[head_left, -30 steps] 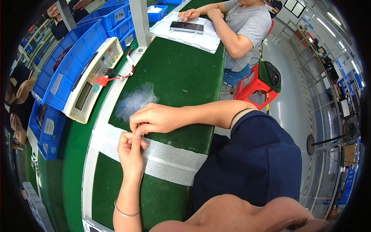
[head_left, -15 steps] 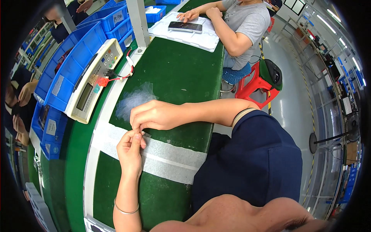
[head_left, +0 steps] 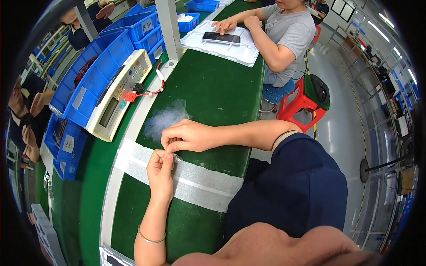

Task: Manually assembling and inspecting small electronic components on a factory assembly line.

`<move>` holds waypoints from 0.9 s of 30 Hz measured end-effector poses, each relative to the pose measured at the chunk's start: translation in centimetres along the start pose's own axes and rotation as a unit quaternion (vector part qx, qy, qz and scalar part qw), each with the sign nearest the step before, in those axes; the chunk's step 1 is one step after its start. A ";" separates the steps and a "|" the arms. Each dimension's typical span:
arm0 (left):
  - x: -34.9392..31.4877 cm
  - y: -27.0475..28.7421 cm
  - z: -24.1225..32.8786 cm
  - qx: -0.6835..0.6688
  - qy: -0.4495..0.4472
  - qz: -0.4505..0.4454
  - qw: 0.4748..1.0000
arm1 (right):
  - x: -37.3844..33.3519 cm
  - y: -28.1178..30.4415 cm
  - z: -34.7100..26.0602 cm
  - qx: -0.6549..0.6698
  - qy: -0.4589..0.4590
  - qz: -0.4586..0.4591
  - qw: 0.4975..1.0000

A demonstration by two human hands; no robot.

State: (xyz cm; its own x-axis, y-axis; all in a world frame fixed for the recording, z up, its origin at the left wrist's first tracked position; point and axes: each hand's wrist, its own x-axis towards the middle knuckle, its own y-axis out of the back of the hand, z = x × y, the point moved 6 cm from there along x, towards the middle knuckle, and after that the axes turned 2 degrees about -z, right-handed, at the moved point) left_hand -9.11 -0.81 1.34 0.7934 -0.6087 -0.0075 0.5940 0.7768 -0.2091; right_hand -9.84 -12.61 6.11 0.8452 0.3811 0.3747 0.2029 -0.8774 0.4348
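Observation:
My left hand (head_left: 161,176) is closed, thumb and fingers pinched at the tips. My right hand (head_left: 190,135) meets it from above, its fingers curled and pinched against the left fingertips. A small shiny edge (head_left: 177,158) shows beside the left thumb; most of it is hidden by the fingers, and its kind is not clear. Both hands are above a strip of pale grey sheet (head_left: 204,181) laid across the green tabletop. Just beyond the right hand lies a loose heap of thin clear film pieces (head_left: 166,120).
A cream meter (head_left: 116,99) with red and black leads stands at the left, beside blue bins (head_left: 95,77). Across the bench a co-worker in a grey shirt touches a phone (head_left: 221,38) on a white tray (head_left: 246,52). A red stool (head_left: 290,116) stands right of the bench.
The whole view has shifted a little, so the scene sits further right and lower. Both hands stay pinched together over the grey strip, with only slight finger movement.

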 end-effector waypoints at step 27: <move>0.1 0.7 0.3 -0.016 -0.012 0.047 0.999 | 0.5 -0.3 0.9 -0.067 -0.060 -0.008 0.996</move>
State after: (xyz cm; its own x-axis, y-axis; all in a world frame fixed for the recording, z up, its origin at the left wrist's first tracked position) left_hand -8.57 -0.24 1.45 0.8485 -0.5292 -0.0061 0.5124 0.8244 -0.2405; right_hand -9.02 -12.39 5.44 0.8971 0.3496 0.2701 0.1555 -0.8222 0.5476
